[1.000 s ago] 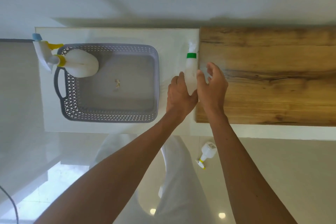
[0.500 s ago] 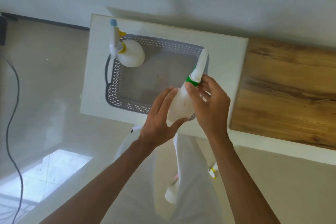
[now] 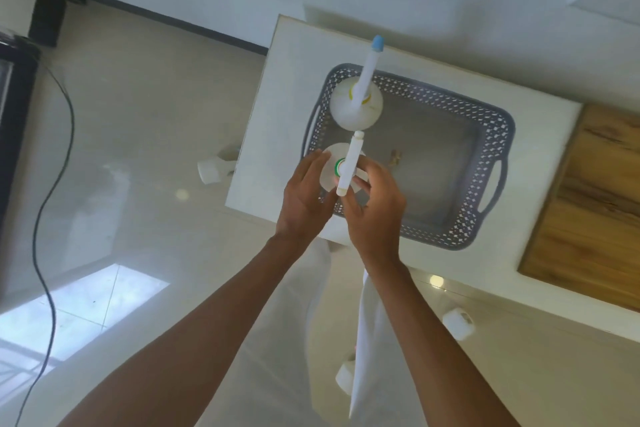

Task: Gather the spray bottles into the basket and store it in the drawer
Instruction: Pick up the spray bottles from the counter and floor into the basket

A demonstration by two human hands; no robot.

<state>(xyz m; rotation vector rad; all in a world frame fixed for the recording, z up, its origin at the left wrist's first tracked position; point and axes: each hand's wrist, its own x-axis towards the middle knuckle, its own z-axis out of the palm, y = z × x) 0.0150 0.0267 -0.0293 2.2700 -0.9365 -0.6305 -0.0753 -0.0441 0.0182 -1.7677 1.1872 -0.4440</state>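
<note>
Both hands, the left hand and the right hand, closed around the bottle, upright over the basket's left end; I judged only lowering remained.

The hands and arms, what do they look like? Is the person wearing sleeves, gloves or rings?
Both arms are bare all the way up to the frame edge: no sleeves show. The left hand and right hand have no gloves, and I can see no rings, watch or bracelet. Below the arms, the person wears something white.
</note>
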